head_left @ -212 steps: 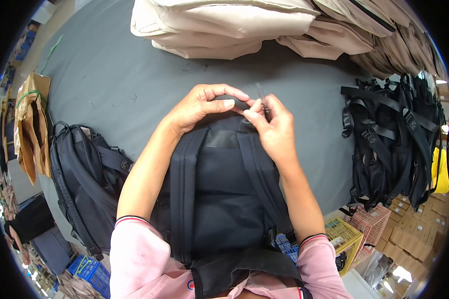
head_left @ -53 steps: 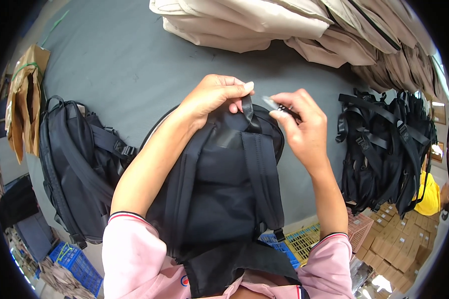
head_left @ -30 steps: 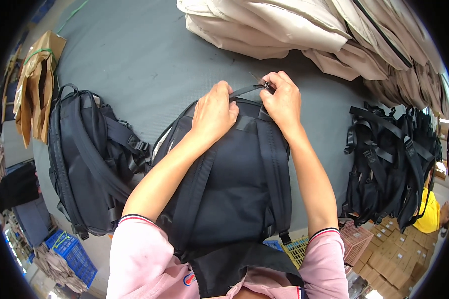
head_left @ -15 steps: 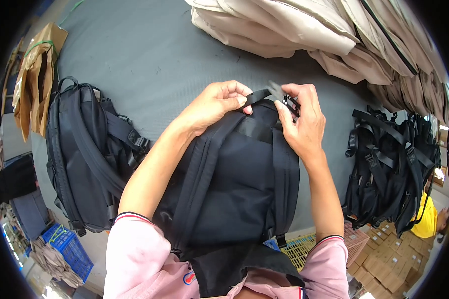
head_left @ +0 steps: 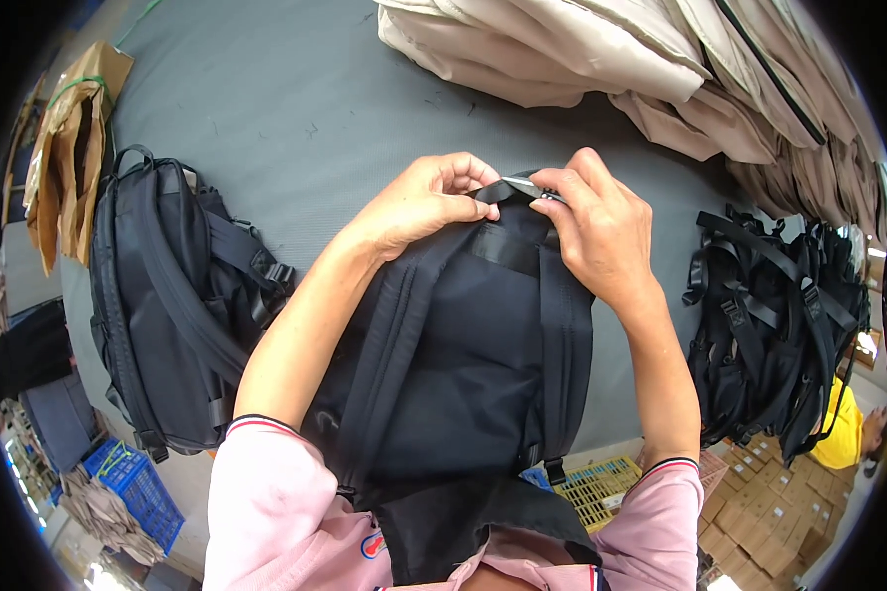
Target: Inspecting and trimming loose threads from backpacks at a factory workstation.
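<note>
the black backpack is on the grey table, close before the person, its shoulder straps facing up. the left hand pinches the handle at its top. the right hand pinches small scissors, their blades at this handle; i cannot tell if they touch it. a second backpack is to the left, and pale bags lie beyond the hands.

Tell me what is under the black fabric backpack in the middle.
The flat grey tabletop shows just past the top and right edges of the black fabric backpack, which seems to rest partly on it. Whatever lies directly beneath is covered.
</note>
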A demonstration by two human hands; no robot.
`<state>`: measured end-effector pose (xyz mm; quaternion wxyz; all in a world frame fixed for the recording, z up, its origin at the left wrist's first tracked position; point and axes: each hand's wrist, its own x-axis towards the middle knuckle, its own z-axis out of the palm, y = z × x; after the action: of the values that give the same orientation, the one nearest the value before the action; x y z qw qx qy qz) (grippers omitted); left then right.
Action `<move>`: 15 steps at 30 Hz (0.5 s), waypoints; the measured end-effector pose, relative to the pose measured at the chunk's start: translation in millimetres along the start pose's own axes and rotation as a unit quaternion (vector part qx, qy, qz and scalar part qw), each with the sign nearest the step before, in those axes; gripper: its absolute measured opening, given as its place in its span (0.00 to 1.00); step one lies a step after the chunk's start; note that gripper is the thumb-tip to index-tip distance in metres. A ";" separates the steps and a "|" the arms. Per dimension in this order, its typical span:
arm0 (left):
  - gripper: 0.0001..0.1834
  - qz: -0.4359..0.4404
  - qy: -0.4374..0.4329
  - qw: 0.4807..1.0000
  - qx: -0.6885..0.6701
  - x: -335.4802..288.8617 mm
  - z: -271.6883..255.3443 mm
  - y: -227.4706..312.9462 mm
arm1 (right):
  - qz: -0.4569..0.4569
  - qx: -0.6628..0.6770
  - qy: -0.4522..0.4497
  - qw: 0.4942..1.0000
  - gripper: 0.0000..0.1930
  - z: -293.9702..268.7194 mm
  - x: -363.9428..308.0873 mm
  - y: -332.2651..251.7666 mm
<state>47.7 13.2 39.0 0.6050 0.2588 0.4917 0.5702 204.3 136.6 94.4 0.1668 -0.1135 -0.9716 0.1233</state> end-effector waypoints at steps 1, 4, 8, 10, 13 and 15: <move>0.12 0.000 0.000 1.000 -0.001 0.3 0.5 0.4 | 0.028 0.011 0.011 0.999 0.09 1.1 -3.6 1.4; 0.12 -0.004 -0.002 1.000 -0.009 1.2 0.5 0.7 | 0.050 0.032 0.010 0.998 0.09 0.1 -6.3 0.9; 0.12 0.001 0.004 1.000 -0.010 -0.2 -1.7 -1.1 | 0.022 0.011 -0.016 1.000 0.09 2.3 1.8 -3.5; 0.13 -0.002 0.012 1.000 -0.007 0.4 -1.9 0.4 | 0.030 0.001 0.004 1.000 0.09 3.3 1.2 -3.5; 0.13 -0.008 0.004 1.000 0.013 1.3 -4.3 0.4 | 0.047 0.032 0.030 0.998 0.08 5.9 -2.1 -4.7; 0.14 -0.001 -0.009 1.000 -0.013 2.2 -4.3 -0.4 | 0.060 0.068 0.036 0.995 0.07 9.7 -4.7 -4.3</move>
<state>43.8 14.2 36.3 0.6135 0.2549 0.4792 0.5736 204.5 129.3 85.3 0.2018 -0.1646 -0.9457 0.1947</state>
